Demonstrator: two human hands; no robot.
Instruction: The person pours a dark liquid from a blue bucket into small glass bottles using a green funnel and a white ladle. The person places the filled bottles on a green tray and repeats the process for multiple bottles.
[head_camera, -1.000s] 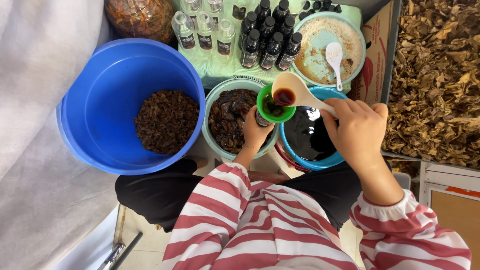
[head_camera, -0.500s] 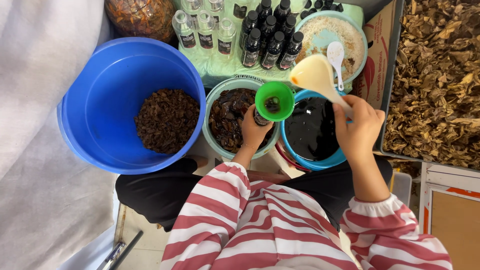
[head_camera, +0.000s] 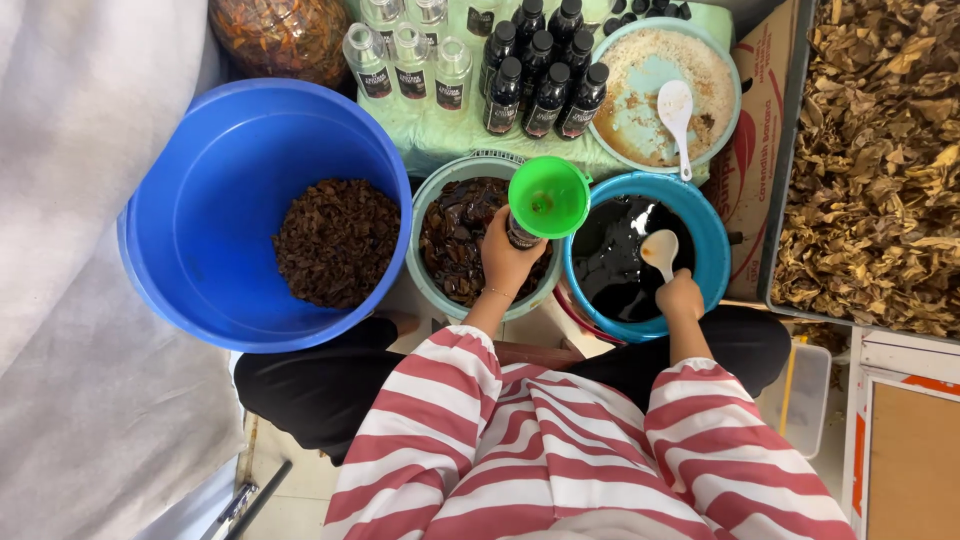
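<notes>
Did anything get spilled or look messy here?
No spill stands out. The green funnel sits upright in the small bottle held by the left hand. The right hand dips a pale ladle into the blue bowl of dark liquid. The only messy bit: crumbly residue smeared around the pale bowl behind.

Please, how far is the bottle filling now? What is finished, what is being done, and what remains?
Done: several capped dark bottles stand filled at the back. In hand: the left hand holds a bottle with a green funnel on it, while the right hand dips a pale ladle into the bowl of dark liquid. Left: clear bottles look unfilled, and much liquid remains.
</notes>
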